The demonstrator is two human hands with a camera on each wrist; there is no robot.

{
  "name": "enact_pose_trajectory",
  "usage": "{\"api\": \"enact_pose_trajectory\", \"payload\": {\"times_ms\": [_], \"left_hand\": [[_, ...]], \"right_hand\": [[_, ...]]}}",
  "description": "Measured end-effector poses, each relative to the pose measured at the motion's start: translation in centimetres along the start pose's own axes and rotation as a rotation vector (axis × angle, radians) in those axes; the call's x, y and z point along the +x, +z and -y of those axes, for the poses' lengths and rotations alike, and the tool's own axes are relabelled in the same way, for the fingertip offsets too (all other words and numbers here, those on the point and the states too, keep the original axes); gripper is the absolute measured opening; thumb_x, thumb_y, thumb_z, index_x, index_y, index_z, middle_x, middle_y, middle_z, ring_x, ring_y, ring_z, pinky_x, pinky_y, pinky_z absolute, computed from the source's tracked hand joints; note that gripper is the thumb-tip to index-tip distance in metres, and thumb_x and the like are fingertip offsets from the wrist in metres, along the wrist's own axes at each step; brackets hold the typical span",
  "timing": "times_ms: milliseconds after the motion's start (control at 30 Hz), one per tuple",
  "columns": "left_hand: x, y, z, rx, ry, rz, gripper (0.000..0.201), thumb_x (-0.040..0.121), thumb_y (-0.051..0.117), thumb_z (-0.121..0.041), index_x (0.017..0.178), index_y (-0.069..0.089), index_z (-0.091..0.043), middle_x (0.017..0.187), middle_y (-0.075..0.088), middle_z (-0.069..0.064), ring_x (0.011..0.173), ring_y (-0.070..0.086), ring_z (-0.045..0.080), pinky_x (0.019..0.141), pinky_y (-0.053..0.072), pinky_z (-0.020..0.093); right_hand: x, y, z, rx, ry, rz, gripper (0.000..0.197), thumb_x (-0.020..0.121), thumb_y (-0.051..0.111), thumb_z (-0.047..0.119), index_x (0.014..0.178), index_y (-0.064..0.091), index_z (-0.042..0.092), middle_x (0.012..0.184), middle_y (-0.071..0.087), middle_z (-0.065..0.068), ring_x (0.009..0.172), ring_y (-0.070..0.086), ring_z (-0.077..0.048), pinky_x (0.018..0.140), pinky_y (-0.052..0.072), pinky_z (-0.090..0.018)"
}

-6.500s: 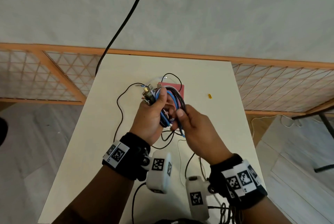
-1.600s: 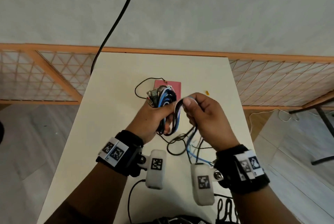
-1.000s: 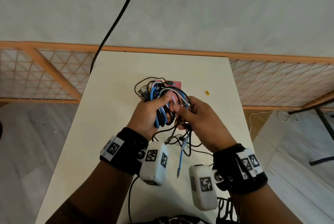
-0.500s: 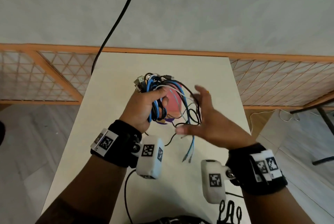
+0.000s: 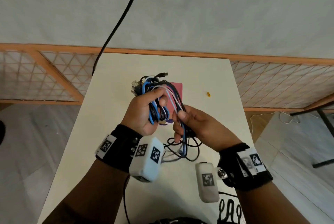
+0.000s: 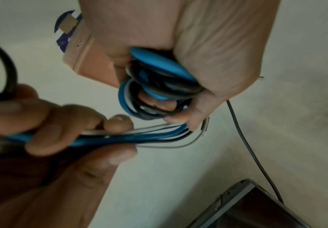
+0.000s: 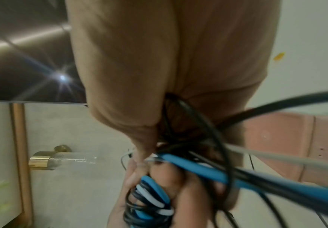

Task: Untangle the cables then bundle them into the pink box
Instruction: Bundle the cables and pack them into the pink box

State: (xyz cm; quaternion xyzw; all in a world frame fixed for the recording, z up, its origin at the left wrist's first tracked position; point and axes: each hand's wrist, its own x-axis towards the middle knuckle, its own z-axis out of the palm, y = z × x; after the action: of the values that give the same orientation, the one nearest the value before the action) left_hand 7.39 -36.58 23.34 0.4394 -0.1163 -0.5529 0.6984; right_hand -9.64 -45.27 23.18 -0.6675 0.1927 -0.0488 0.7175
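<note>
Cables held above the bench
Left hand (image 5: 142, 113) clenches the coiled cables (image 5: 155, 100); right hand (image 5: 197, 126) pinches their loose strands just beside, over the pink box (image 5: 178, 88)

small yellow piece (image 5: 208, 94) on table (image 5: 112, 82)

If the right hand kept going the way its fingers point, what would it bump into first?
Probably the left hand and the coiled cables it grips. The right hand points that way, pinching the loose strands between them. Depth is hard to judge.
</note>
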Motion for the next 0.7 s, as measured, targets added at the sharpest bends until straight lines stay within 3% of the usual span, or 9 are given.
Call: {"api": "enact_pose_trajectory", "payload": {"times_ms": [100, 167, 233, 300, 367, 467, 533, 600, 700], "left_hand": [[0.3, -0.4, 0.7, 0.092, 0.023, 0.004, 0.032, 0.097, 0.063, -0.023, 0.065, 0.062, -0.019, 0.059, 0.049, -0.002, 0.050, 0.035, 0.015, 0.053, 0.028, 0.031], [0.6, -1.0, 0.9, 0.190, 0.040, 0.009, 0.022, 0.089, 0.071, -0.028, 0.071, 0.064, -0.016, 0.061, 0.052, 0.000, 0.051, 0.040, 0.016, 0.052, 0.031, 0.030], [0.7, -1.3, 1.1, 0.255, 0.039, 0.079, 0.021, 0.081, 0.086, -0.033, 0.076, 0.072, -0.018, 0.064, 0.059, 0.000, 0.053, 0.051, 0.013, 0.051, 0.041, 0.024], [0.3, -0.6, 1.7, 0.271, 0.038, 0.164, 0.030, 0.065, 0.095, -0.039, 0.079, 0.080, -0.019, 0.072, 0.070, -0.001, 0.064, 0.064, 0.011, 0.062, 0.052, 0.022], [0.1, 0.3, 2.7, 0.252, 0.049, 0.143, 0.049, 0.055, 0.098, -0.041, 0.093, 0.081, -0.014, 0.085, 0.077, 0.003, 0.080, 0.073, 0.015, 0.073, 0.058, 0.027], [0.2, 1.4, 3.6, 0.238, 0.033, -0.010, 0.064, 0.062, 0.091, -0.037, 0.114, 0.074, -0.003, 0.099, 0.079, 0.013, 0.098, 0.077, 0.028, 0.080, 0.062, 0.036], [0.3, 1.8, 3.4, 0.229, -0.015, -0.049, 0.043, 0.067, 0.092, -0.033, 0.099, 0.076, -0.009, 0.086, 0.075, 0.011, 0.086, 0.076, 0.026, 0.077, 0.059, 0.036], [0.6, 1.7, 3.4, 0.262, -0.040, -0.067, 0.034, 0.070, 0.094, -0.034, 0.084, 0.070, -0.015, 0.074, 0.063, 0.009, 0.073, 0.066, 0.023, 0.072, 0.053, 0.034], [1.0, 1.6, 3.1, 0.274, 0.009, -0.120, 0.022, 0.077, 0.085, -0.030, 0.091, 0.075, -0.015, 0.080, 0.068, 0.008, 0.078, 0.068, 0.025, 0.076, 0.055, 0.039]], "right_hand": [[-0.2, -0.3, 0.3, -0.280, 0.047, 0.033, 0.021, 0.110, 0.042, 0.033, 0.095, 0.058, 0.030, 0.080, 0.066, -0.004, 0.084, 0.072, -0.026, 0.093, 0.055, -0.046], [-0.2, -0.3, 0.4, -0.308, 0.004, -0.043, 0.021, 0.106, 0.043, 0.033, 0.091, 0.056, 0.026, 0.070, 0.059, 0.000, 0.068, 0.066, -0.023, 0.080, 0.056, -0.047], [0.0, 0.0, 0.5, -0.104, -0.046, -0.231, 0.025, 0.108, 0.043, 0.028, 0.091, 0.054, 0.013, 0.063, 0.045, 0.003, 0.054, 0.044, -0.017, 0.058, 0.043, -0.037], [0.6, 0.7, 0.5, -0.038, -0.044, -0.403, 0.029, 0.111, 0.042, 0.025, 0.087, 0.054, 0.012, 0.057, 0.047, 0.011, 0.048, 0.038, -0.010, 0.053, 0.033, -0.031], [1.1, 1.6, 0.3, -0.156, -0.024, -0.492, 0.030, 0.110, 0.042, 0.025, 0.084, 0.056, 0.021, 0.055, 0.056, 0.015, 0.046, 0.044, -0.002, 0.050, 0.035, -0.028], [1.2, 2.7, 0.6, -0.541, -0.004, -0.506, 0.026, 0.108, 0.039, 0.020, 0.090, 0.057, 0.016, 0.072, 0.067, 0.002, 0.061, 0.060, -0.016, 0.055, 0.046, -0.036], [1.2, 3.2, 0.7, -0.686, -0.017, -0.454, 0.023, 0.108, 0.037, 0.016, 0.097, 0.056, 0.009, 0.081, 0.067, -0.011, 0.067, 0.063, -0.028, 0.059, 0.046, -0.039], [1.3, 3.5, 0.6, -0.717, -0.042, -0.430, 0.021, 0.109, 0.036, 0.018, 0.111, 0.053, 0.005, 0.088, 0.068, -0.015, 0.072, 0.064, -0.031, 0.061, 0.046, -0.038], [1.1, 3.7, 0.3, -0.578, -0.092, -0.391, 0.019, 0.109, 0.041, 0.024, 0.123, 0.043, 0.010, 0.087, 0.068, -0.011, 0.071, 0.065, -0.025, 0.061, 0.050, -0.040]]}}
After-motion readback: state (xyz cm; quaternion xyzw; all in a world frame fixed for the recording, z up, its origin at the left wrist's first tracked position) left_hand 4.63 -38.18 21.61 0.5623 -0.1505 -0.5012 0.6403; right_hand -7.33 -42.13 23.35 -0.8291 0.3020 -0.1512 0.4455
